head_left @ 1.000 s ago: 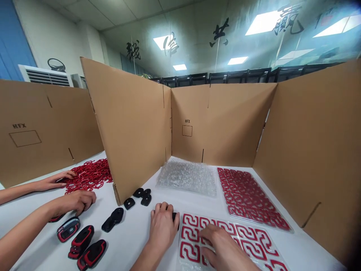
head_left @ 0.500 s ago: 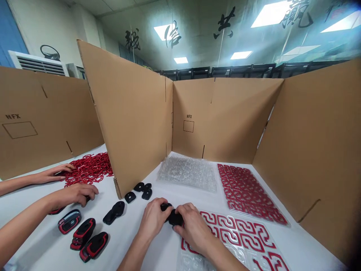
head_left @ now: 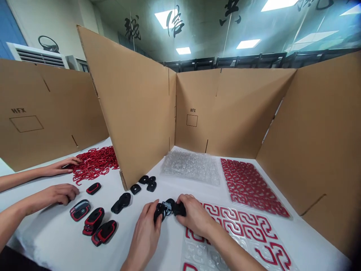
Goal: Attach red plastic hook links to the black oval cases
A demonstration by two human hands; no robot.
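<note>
Above the white table, my left hand [head_left: 146, 227] is closed on a small black plastic part [head_left: 158, 211] at the edge of the clear tray. My right hand [head_left: 194, 213] pinches another black plastic part [head_left: 179, 209] just to its right. Grey, shiny detail [head_left: 168, 207] shows between the two parts; whether they are joined I cannot tell. Under my right forearm lies a clear plastic tray [head_left: 197, 251] with red S-shaped trim pieces [head_left: 232, 227] in its pockets, several pockets bare. Left of my hands sits a stacked pair of black parts [head_left: 121, 203].
Loose black parts [head_left: 143, 179] lie by the cardboard divider [head_left: 138, 109]. Behind are clear trays [head_left: 191, 167] and a full red-trim tray [head_left: 251, 186]. At left, a co-worker's hands [head_left: 60, 194] are near black-and-red pieces [head_left: 104, 232] and a red heap [head_left: 97, 163].
My hands have turned the black parts, and grey detail now shows between them. The co-worker's nearer hand has drawn back left, uncovering a black-and-red piece. The view has shifted slightly.
</note>
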